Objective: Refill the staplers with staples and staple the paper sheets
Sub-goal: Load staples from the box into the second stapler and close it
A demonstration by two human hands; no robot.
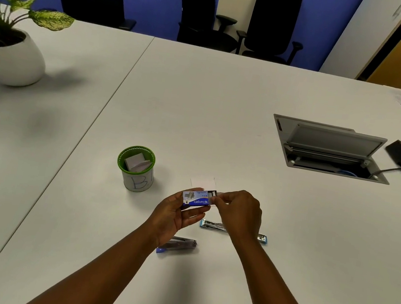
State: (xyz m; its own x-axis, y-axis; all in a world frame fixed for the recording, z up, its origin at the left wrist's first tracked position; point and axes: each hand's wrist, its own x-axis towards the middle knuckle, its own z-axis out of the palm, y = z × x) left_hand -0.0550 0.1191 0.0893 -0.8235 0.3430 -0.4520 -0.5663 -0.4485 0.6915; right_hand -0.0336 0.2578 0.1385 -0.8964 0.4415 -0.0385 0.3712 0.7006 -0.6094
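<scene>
The left hand holds a small staple box above the near centre of the white worktop, fingers curled under it and thumb on its near face. The box is blue and white with printed lettering that reads upside down from this view; its inner tray is slid partly out at the right end. The right hand pinches that right end between thumb and fingertips.

A stapler with light blue ends lies opened flat just near of the hands, its metal channel exposed, partly hidden by the right wrist. A second stapler, blue-tipped, lies nearer and left, under the left wrist. A small white paper sheet lies just beyond the box. A green-rimmed cup holding folded papers stands to the left.
</scene>
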